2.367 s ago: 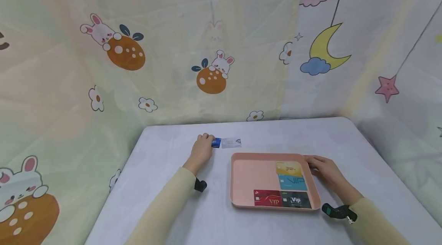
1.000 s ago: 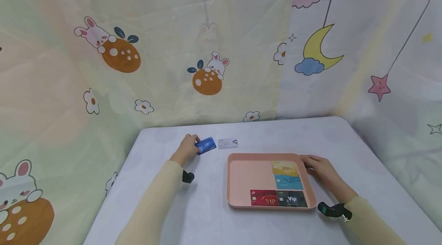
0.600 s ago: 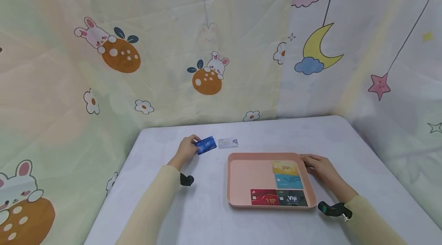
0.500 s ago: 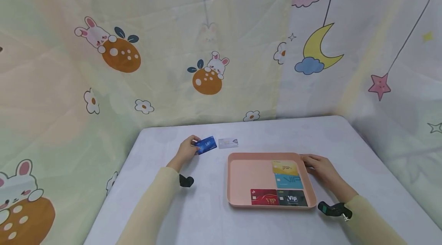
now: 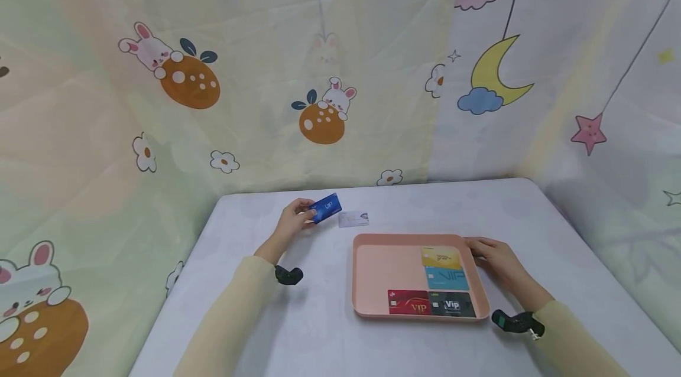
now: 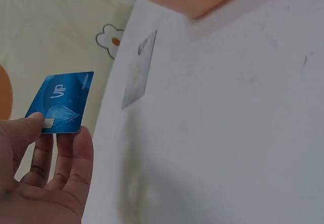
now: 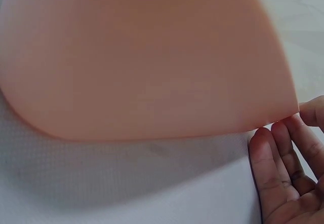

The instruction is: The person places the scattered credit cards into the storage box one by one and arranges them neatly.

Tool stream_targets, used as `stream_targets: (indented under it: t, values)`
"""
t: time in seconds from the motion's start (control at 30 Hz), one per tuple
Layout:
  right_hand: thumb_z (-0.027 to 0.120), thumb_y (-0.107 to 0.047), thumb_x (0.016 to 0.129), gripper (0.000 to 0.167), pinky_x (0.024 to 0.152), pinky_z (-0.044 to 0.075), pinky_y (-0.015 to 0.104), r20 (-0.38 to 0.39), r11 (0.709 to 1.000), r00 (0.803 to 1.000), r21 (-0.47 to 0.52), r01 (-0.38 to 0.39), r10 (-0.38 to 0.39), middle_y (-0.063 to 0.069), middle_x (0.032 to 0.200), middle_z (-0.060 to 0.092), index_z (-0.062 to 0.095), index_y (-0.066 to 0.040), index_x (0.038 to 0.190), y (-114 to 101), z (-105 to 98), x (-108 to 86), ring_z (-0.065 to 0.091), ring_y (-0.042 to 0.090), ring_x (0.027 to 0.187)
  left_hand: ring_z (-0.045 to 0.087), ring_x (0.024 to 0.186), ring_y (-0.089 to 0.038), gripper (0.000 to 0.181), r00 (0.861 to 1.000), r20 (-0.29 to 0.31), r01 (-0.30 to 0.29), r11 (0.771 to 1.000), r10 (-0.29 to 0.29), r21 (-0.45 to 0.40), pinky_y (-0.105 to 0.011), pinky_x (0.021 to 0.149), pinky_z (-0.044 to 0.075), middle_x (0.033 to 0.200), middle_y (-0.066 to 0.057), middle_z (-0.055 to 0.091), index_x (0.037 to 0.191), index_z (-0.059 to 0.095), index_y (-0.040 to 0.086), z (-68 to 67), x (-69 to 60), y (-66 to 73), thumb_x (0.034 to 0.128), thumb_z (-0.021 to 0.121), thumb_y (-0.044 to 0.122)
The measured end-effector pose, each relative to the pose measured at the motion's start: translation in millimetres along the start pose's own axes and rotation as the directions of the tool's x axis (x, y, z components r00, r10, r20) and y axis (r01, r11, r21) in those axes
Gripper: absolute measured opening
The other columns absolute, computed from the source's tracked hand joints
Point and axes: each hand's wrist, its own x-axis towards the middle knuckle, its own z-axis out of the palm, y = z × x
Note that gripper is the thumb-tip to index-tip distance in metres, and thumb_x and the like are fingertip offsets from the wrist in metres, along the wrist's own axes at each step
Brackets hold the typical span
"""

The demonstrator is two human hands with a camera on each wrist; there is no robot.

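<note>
In the head view my left hand (image 5: 291, 220) holds a blue VIP card (image 5: 326, 208) above the table, tilted, its printed face showing. The left wrist view shows the thumb on the card's (image 6: 62, 102) lower corner and fingers behind it. A pale silver-grey card (image 5: 353, 219) lies flat on the table just to the right. My right hand (image 5: 500, 262) is at the right side of a pink tray (image 5: 380, 270). In the right wrist view its thumb and fingertips grip the tray's edge (image 7: 152, 97) at a corner.
On the tray's right half lie a gold card (image 5: 441, 257), a light blue VIP card (image 5: 447, 278), a red VIP card (image 5: 408, 302) and a black Vip card (image 5: 452, 304). A printed cloth wall (image 5: 255, 70) rises behind the white table (image 5: 319, 335).
My left hand first slid the blue card left, away from the pale card, then raised it off the table and slightly rightward. My right hand stays at the tray's right side.
</note>
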Motion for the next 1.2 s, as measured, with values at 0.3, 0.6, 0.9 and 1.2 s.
stream_targets:
  t: [0.3, 0.6, 0.9, 1.2]
  values:
    - [0.051, -0.051, 0.106, 0.071, 0.087, 0.057, 0.018, -0.005, 1.000, 1.000, -0.011, 0.013, -0.013, 0.030, 0.149, 0.051, 0.050, 0.007, 0.146, 0, 0, -1.6, 0.052, 0.040, 0.132, 0.061, 0.115, -0.031, 0.038, 0.991, 0.131, 0.051, 0.984, -0.029, -0.168, -0.038, 0.088, 0.062, 0.133, -0.022, 0.060, 0.138, 0.059, 0.001, 37.2, -13.7, 24.2, 0.1009, 0.063, 0.002]
    - [0.050, -0.052, 0.106, 0.072, 0.094, 0.058, 0.027, -0.002, 1.000, 1.000, -0.019, 0.004, -0.004, 0.031, 0.149, 0.050, 0.050, 0.007, 0.147, -1, 0, -1.4, 0.052, 0.041, 0.132, 0.066, 0.104, -0.026, 0.035, 0.980, 0.200, 0.059, 0.973, -0.014, -0.222, -0.035, 0.082, 0.063, 0.118, -0.016, 0.066, 0.134, 0.062, 0.001, 61.1, -22.1, 30.6, 0.0994, 0.065, 0.001]
    - [0.050, -0.053, 0.105, 0.073, 0.096, 0.058, 0.030, 0.003, 0.999, 1.000, -0.031, 0.012, -0.012, 0.030, 0.149, 0.051, 0.050, 0.007, 0.146, 0, -1, -0.8, 0.052, 0.042, 0.133, 0.069, 0.093, -0.021, 0.033, 0.970, 0.244, 0.047, 0.980, 0.001, -0.192, -0.036, 0.081, 0.064, 0.111, -0.012, 0.067, 0.130, 0.062, 0.001, 74.1, -27.4, 27.3, 0.0983, 0.068, 0.003]
    - [0.050, -0.052, 0.106, 0.072, 0.096, 0.058, 0.029, 0.009, 1.000, 1.000, -0.026, 0.011, -0.011, 0.031, 0.149, 0.050, 0.050, 0.007, 0.147, -1, -2, -1.7, 0.051, 0.042, 0.134, 0.070, 0.083, -0.017, 0.029, 0.961, 0.276, 0.044, 0.987, 0.001, -0.157, -0.037, 0.079, 0.064, 0.103, -0.009, 0.067, 0.125, 0.063, 0.000, 86.3, -40.4, 21.5, 0.0973, 0.070, 0.004]
